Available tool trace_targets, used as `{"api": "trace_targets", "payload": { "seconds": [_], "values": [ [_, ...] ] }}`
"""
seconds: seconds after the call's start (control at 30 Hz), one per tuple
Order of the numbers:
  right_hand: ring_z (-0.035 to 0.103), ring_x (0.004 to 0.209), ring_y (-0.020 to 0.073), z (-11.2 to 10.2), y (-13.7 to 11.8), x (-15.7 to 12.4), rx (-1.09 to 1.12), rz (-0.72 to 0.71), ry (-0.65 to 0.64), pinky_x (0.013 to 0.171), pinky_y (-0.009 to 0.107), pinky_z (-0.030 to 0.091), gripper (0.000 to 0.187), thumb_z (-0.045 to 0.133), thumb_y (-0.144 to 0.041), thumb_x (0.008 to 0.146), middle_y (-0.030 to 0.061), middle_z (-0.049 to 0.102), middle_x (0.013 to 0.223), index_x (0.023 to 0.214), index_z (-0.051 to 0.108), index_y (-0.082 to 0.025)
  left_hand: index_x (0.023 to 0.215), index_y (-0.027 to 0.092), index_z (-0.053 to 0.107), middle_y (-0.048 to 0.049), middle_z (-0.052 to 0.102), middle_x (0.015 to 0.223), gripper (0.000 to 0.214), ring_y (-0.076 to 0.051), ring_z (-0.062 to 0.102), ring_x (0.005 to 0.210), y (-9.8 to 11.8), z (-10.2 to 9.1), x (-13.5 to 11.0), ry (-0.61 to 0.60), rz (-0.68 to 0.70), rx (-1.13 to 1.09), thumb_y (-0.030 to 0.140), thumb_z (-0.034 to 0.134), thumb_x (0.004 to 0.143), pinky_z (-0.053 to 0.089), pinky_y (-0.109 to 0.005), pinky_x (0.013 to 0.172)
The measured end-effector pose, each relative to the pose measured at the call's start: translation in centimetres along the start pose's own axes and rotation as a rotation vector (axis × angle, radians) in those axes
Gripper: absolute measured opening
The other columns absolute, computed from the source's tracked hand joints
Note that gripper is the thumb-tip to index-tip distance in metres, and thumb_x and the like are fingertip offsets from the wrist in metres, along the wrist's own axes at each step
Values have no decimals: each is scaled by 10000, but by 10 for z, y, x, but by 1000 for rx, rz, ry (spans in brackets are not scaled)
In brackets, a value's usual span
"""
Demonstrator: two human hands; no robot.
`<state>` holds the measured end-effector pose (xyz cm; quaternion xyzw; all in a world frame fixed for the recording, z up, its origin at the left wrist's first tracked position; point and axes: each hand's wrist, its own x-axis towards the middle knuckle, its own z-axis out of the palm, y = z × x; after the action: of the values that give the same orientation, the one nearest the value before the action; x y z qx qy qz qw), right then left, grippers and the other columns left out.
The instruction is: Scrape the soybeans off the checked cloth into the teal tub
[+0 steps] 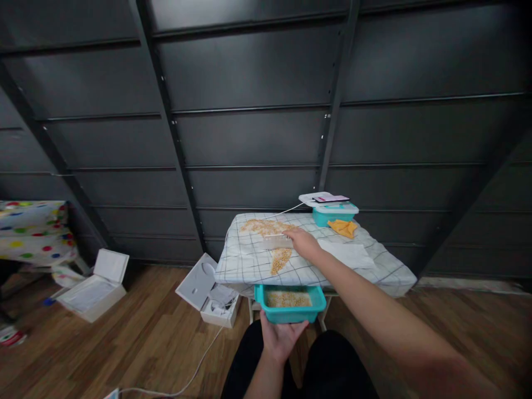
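Observation:
My left hand (280, 336) supports a teal plastic container (293, 318) from below, just in front of the table's near edge. Inside it lies a layer of yellowish grains (288, 299), like corn kernels or beans. Over the tabletop, my right hand (302, 242) is closed on the right end of a clear plastic box (277, 241). The box sits among loose grains. One patch of spilled grains (266, 226) spreads behind it, and a smaller pile (281, 259) lies in front, towards the container. My right fingertips are partly hidden by the hand.
A checked cloth (236, 260) covers the table. At its back right are a lidded teal box (322, 217) with a phone (331, 199) on top, a folded orange cloth (343, 228) and a white sheet (347, 254). An open white box (220, 316) and a cable (199, 366) lie on the floor.

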<state>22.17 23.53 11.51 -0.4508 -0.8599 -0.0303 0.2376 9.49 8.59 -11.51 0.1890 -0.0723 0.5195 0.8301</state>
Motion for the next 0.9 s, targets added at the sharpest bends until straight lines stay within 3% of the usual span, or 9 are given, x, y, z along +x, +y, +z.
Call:
{"api": "trace_targets", "payload": {
  "seconds": [0.17,0.47,0.73,0.9],
  "values": [
    [564,1070,217,3,1,-12,16,-74,0,966,356,394,453,422,12,788,105,660,1158,1150,646,-143,1332,201,477,-132,453,1425,850,-358,340,1335,4,6,-2,38,-23,-46,778,275,741,99,-553,1099],
    [587,980,226,11,13,-34,162,-240,34,908,412,450,447,443,-24,774,79,688,1066,1115,670,-202,1371,174,418,-140,393,1464,925,-392,311,1344,6,7,-4,90,-35,11,792,388,683,116,-564,1092],
    [587,969,220,9,20,-38,167,-268,37,899,408,462,450,437,-1,745,78,694,1045,1076,680,-186,1394,168,361,-157,391,1461,900,-382,326,1335,6,4,-6,152,-13,-30,775,332,729,160,-559,1075],
    [586,962,234,9,17,-29,161,-251,109,884,404,464,427,440,-8,759,92,695,1030,1072,682,-169,1374,167,391,-168,431,1430,894,-395,384,1292,10,1,-7,172,-15,-37,775,346,720,167,-567,1063]
  ]
}}
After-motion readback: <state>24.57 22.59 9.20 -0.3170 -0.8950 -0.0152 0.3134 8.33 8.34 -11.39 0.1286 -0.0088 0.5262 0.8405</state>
